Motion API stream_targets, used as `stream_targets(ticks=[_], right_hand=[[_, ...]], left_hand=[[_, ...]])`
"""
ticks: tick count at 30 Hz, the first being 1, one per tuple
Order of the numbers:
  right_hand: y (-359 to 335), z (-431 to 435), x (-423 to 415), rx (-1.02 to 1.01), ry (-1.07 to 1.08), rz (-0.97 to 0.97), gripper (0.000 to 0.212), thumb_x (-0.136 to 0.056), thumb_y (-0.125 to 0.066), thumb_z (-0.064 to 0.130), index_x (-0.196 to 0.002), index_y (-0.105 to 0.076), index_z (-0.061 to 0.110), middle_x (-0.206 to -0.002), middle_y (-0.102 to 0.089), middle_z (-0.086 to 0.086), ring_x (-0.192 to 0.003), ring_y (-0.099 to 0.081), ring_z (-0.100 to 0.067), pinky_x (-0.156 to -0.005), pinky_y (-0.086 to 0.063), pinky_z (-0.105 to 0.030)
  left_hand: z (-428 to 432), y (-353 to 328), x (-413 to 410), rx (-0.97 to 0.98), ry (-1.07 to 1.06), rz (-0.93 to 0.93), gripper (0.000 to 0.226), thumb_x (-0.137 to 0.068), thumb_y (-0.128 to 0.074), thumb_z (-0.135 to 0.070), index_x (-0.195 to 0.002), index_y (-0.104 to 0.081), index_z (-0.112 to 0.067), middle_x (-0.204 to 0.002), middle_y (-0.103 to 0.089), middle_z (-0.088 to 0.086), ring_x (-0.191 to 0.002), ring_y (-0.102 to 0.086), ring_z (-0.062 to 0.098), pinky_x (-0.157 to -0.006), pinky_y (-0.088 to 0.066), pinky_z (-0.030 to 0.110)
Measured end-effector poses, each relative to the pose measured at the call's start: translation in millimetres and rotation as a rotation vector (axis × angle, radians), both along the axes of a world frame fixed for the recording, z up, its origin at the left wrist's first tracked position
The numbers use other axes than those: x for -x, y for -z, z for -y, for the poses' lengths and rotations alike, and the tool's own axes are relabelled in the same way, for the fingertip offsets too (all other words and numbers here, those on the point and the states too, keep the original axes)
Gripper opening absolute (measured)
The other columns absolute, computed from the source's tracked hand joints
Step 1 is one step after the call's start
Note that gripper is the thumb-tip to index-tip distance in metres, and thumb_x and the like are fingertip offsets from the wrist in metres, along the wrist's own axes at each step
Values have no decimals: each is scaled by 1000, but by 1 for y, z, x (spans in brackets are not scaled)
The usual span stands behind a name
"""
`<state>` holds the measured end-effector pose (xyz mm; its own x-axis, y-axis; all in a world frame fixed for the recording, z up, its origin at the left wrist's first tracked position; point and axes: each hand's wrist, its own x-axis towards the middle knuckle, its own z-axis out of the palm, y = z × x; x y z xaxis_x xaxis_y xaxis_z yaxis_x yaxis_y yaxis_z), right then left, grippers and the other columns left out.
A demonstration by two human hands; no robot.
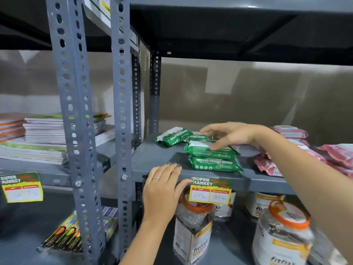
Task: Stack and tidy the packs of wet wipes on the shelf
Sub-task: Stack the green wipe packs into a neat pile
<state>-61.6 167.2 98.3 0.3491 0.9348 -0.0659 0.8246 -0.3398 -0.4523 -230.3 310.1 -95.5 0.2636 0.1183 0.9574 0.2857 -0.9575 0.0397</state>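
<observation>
Two green wet-wipe packs lie stacked near the front of the grey shelf: the top pack on the bottom pack. Another green pack lies apart at the back left, and a further one is partly hidden behind the stack. My right hand hovers over the stack, fingers spread, thumb touching the top pack. My left hand rests on the shelf's front edge, holding nothing. Pink wet-wipe packs lie loosely piled at the right.
Perforated grey uprights stand left of the shelf. Stacked notebooks fill the left bay. A yellow price tag hangs on the shelf edge. Orange-lidded jars stand below, and another shelf board runs overhead.
</observation>
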Motion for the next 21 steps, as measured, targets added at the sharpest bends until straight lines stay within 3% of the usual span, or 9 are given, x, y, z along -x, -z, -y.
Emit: stream_targets(ticks=[2,4,7,9,10,12,14,17,21], right_hand=[[-4,0,3,-16,-5,65,45,-82,-70,32,-124,-55,42,-137,-52,2,-127,-48,-17,-109,-35,-38],[-4,-1,5,-9,20,201,34,-81,-69,43,-114,-64,38,-115,-63,8,-109,-58,-14,-96,-41,-32],[-3,-1,12,0,80,337,52,-77,-53,70,-101,-70,27,-83,-58,14,-79,-55,-7,-82,-39,-30],[-5,0,11,8,74,393,66,-80,-39,74,-96,-68,17,-91,-62,1,-87,-58,-19,-86,-42,-33],[-6,2,9,6,60,388,61,-85,-38,68,-103,-69,19,-108,-65,-2,-102,-59,-21,-96,-41,-35],[-8,6,7,22,15,294,37,-94,-47,46,-124,-63,31,-137,-53,9,-127,-49,-14,-111,-31,-35],[-6,10,10,58,-5,183,32,-94,-54,36,-125,-60,39,-133,-50,20,-127,-46,-8,-113,-29,-33],[3,4,13,-9,45,249,33,-89,-56,48,-118,-66,37,-125,-61,14,-118,-55,-12,-108,-37,-35],[4,-3,22,-49,96,443,64,-87,-38,67,-106,-71,16,-98,-70,-1,-92,-61,-21,-87,-49,-37]], left_hand=[[1,0,0,11,-1,-6,41,-87,-62,-47,-107,-72,-12,-110,-71,0,-105,-63,16,-99,-43,36],[2,0,1,11,-7,-9,41,-86,-63,-47,-107,-72,-12,-110,-71,1,-106,-63,17,-99,-43,36],[4,0,2,21,-15,-14,41,-86,-63,-46,-107,-71,-12,-111,-71,1,-106,-63,17,-100,-42,36],[4,0,2,26,-22,-20,41,-86,-63,-46,-107,-71,-12,-111,-70,1,-106,-63,17,-101,-41,36],[4,0,1,29,-27,-22,41,-86,-63,-46,-107,-71,-12,-111,-70,1,-106,-63,17,-101,-41,35],[5,-1,1,35,-35,-26,41,-86,-62,-46,-107,-71,-13,-111,-70,1,-106,-63,17,-101,-41,35],[5,-1,1,38,-35,-32,41,-86,-61,-46,-107,-71,-13,-112,-70,1,-106,-63,17,-102,-40,35],[5,-2,3,39,-37,-40,41,-87,-61,-46,-108,-71,-13,-112,-70,1,-107,-63,17,-101,-41,36],[8,-3,4,44,-55,-64,44,-89,-55,-48,-109,-71,-13,-112,-70,2,-106,-63,17,-102,-38,34]])
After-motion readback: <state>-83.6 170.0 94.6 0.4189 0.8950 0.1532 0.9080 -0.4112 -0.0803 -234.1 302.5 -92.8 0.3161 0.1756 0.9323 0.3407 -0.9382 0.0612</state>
